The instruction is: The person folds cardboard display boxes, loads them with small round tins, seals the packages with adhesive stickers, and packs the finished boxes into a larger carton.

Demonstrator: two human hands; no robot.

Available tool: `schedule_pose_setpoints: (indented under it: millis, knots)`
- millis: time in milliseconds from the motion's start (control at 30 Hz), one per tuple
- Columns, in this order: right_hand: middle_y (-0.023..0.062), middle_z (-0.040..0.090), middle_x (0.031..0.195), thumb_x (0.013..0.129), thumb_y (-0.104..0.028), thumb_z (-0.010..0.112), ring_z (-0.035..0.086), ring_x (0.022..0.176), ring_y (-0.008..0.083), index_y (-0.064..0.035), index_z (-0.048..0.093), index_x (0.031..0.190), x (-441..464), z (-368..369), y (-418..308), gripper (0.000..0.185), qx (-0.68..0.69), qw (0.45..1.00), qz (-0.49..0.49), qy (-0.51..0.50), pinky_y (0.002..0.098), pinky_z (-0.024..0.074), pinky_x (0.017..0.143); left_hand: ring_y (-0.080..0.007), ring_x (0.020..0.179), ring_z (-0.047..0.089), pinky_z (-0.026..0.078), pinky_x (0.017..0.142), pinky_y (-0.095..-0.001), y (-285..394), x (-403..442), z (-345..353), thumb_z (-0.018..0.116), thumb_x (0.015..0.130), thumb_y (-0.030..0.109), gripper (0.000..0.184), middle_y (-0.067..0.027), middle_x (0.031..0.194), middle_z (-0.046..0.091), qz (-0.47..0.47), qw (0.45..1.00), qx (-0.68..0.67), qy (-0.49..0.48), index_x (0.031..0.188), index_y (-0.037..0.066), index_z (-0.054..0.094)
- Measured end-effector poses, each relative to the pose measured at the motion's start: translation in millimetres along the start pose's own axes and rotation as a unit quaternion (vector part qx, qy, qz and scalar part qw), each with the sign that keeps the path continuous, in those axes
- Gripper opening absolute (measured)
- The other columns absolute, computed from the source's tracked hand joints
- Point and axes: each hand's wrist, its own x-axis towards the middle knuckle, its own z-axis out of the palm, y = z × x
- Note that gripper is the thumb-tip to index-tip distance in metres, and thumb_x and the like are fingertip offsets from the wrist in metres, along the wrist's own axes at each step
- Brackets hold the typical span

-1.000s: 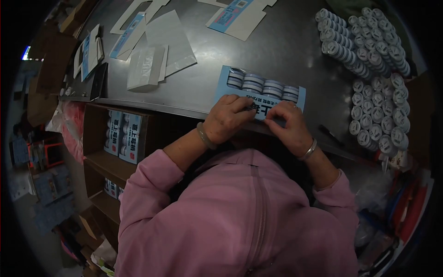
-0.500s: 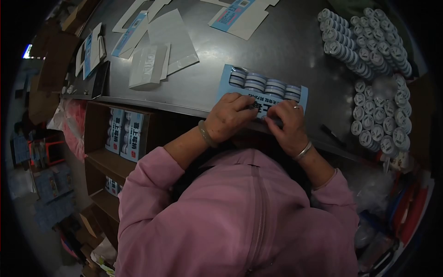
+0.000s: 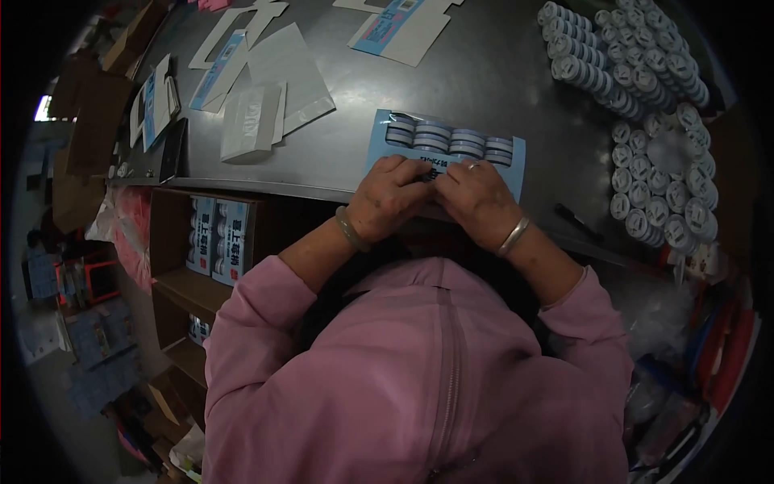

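A blue printed box (image 3: 379,135) lies at the front edge of the metal table, with stacks of round white-and-dark containers (image 3: 434,137) showing through its window. My left hand (image 3: 389,194) is at the box's near left side, fingers curled onto its lower edge. Close beside it, my right hand (image 3: 477,200) has its fingers bent over the same edge, and the fingertips of both hands nearly meet. The hands cover much of the box's near side, and the fingertips are partly hidden.
Flat white-and-blue cartons (image 3: 399,31) and a white box (image 3: 251,121) lie on the metal table (image 3: 339,153). Many round containers (image 3: 661,181) stand in rows at the right, near a black pen (image 3: 576,219). A cardboard box (image 3: 173,282) at the left holds blue boxes (image 3: 230,240).
My right hand has moved left along the box edge, closer to my left hand. The view has shifted slightly, so the table's items sit a little further left.
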Motion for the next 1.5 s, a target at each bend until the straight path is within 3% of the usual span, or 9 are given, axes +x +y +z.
schedule_pose_setpoints:
  millis: [233,400,567,833,1000,1100,1200,1300,1500]
  knots:
    - [0.0111,0.058,0.092,0.082,-0.016,0.067,0.058,0.089,0.0290,-0.0057,0.057,0.094,-53,-57,10,0.019,-0.050,0.986,0.130,-0.096,0.0397,0.0446,0.077,-0.0274,0.094,0.059,0.049,0.083,-0.0364,5,3,-10,0.075,0.072,0.007,0.028,-0.0136,0.109,0.063,-0.015,1.000,-0.013,-0.020,0.100,0.008,0.070]
    - [0.0204,0.057,0.112,0.089,-0.026,0.065,0.055,0.103,0.0341,0.0010,0.056,0.109,-71,-50,33,0.035,0.107,0.941,0.320,-0.008,0.0417,0.0433,0.089,-0.0388,0.104,0.056,0.045,0.092,-0.0464,-6,-3,-15,0.068,0.086,0.019,0.042,-0.0222,0.117,0.058,-0.273,0.939,0.008,0.208,0.123,0.002,0.058]
    - [0.0246,0.043,0.139,0.100,-0.031,0.052,0.043,0.127,0.0347,0.0054,0.043,0.136,-83,9,52,0.052,0.169,0.947,0.270,0.036,0.0387,0.0358,0.105,-0.0317,0.103,0.060,0.044,0.097,-0.0405,-18,-16,4,0.055,0.094,0.019,0.045,-0.0232,0.119,0.057,-0.421,0.871,-0.232,0.098,0.134,-0.001,0.045]
    - [0.0155,0.043,0.143,0.102,-0.026,0.047,0.047,0.128,0.0234,-0.0025,0.029,0.149,-38,-47,39,0.055,0.548,0.685,0.370,0.307,0.0376,0.0413,0.104,-0.0320,0.111,0.052,0.045,0.096,-0.0393,9,14,-33,0.069,0.083,0.028,0.066,-0.0188,0.126,0.044,-0.375,0.814,-0.378,0.232,0.133,0.002,0.034]
    - [0.0138,0.043,0.145,0.099,-0.022,0.052,0.048,0.127,0.0217,-0.0012,0.029,0.149,4,-98,19,0.059,0.489,0.785,0.306,0.226,0.0353,0.0377,0.106,-0.0410,0.113,0.055,0.042,0.102,-0.0471,-10,29,-121,0.077,0.075,0.048,0.091,-0.0264,0.127,0.048,-0.278,0.923,-0.058,0.258,0.135,-0.005,0.034]
    - [0.0154,0.045,0.142,0.097,-0.021,0.052,0.048,0.126,0.0217,-0.0004,0.030,0.149,53,-96,-35,0.060,0.463,0.848,0.227,0.124,0.0347,0.0370,0.106,-0.0425,0.118,0.054,0.045,0.101,-0.0453,-8,24,-160,0.076,0.075,0.054,0.097,-0.0290,0.128,0.050,-0.293,0.951,-0.097,0.024,0.138,-0.006,0.034]
    - [0.0160,0.041,0.146,0.097,-0.023,0.050,0.044,0.130,0.0236,-0.0003,0.030,0.149,87,-85,-61,0.060,0.510,0.840,0.182,0.033,0.0359,0.0329,0.109,-0.0415,0.118,0.055,0.050,0.096,-0.0425,-3,10,-171,0.073,0.075,0.060,0.101,-0.0304,0.129,0.051,-0.407,0.871,-0.233,-0.148,0.140,-0.006,0.033]
    - [0.0154,0.043,0.142,0.098,-0.024,0.050,0.044,0.128,0.0230,-0.0015,0.030,0.149,106,-70,-80,0.060,0.546,0.823,0.154,-0.013,0.0356,0.0326,0.108,-0.0181,0.100,0.063,0.053,0.084,-0.0290,0,-23,-181,0.078,0.080,0.043,0.072,-0.0111,0.109,0.064,-0.434,0.783,-0.439,-0.074,0.130,-0.001,0.050]
    - [0.0140,0.046,0.135,0.096,-0.019,0.054,0.049,0.117,0.0204,-0.0031,0.035,0.147,79,-35,-44,0.057,0.463,0.875,0.137,-0.041,0.0350,0.0384,0.102,-0.0168,0.083,0.070,0.059,0.071,-0.0279,11,-117,-266,0.072,0.083,0.050,0.069,-0.0140,0.101,0.069,-0.571,0.719,-0.396,0.024,0.125,-0.002,0.055]
